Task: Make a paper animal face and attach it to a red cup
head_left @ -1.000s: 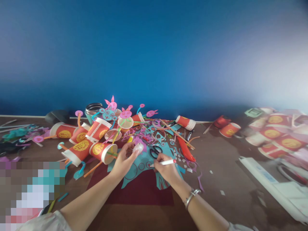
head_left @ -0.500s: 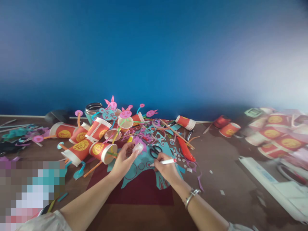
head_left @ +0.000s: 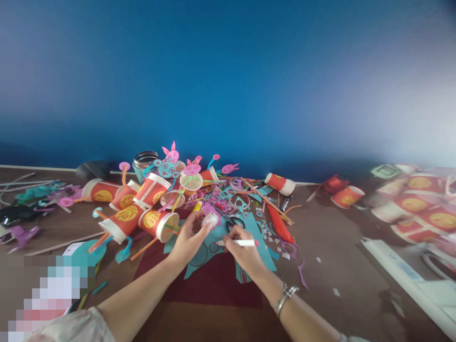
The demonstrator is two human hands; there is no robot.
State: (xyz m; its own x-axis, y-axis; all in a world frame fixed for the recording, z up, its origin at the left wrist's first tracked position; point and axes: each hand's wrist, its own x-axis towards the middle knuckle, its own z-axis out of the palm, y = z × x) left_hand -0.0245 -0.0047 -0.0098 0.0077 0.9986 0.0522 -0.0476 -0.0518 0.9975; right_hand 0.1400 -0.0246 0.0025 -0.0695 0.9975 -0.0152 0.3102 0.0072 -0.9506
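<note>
My left hand [head_left: 188, 240] pinches a small whitish roll, likely tape [head_left: 210, 220], just above a teal paper sheet [head_left: 228, 247] drawn with circles. My right hand [head_left: 244, 251] grips a white marker with a red end [head_left: 239, 242], its tip pointing left over the teal paper. The teal paper lies on a dark red sheet [head_left: 210, 285] on the brown table. Black scissors [head_left: 235, 222] lie just beyond my right hand. A metal bracelet [head_left: 285, 294] is on my right wrist.
Red paper cups with yellow emblems [head_left: 124, 218] and pink and teal paper animal faces [head_left: 171, 164] crowd the left. Paper scraps and straws [head_left: 263, 199] spread behind. More red cups [head_left: 347, 195] sit right. A long white box [head_left: 409, 280] lies at the right edge. A glass jar [head_left: 144, 161] stands at the back.
The view has shifted slightly, so everything sits a little further right and lower. My hands keep the same grips; the marker has edged closer to the left hand.
</note>
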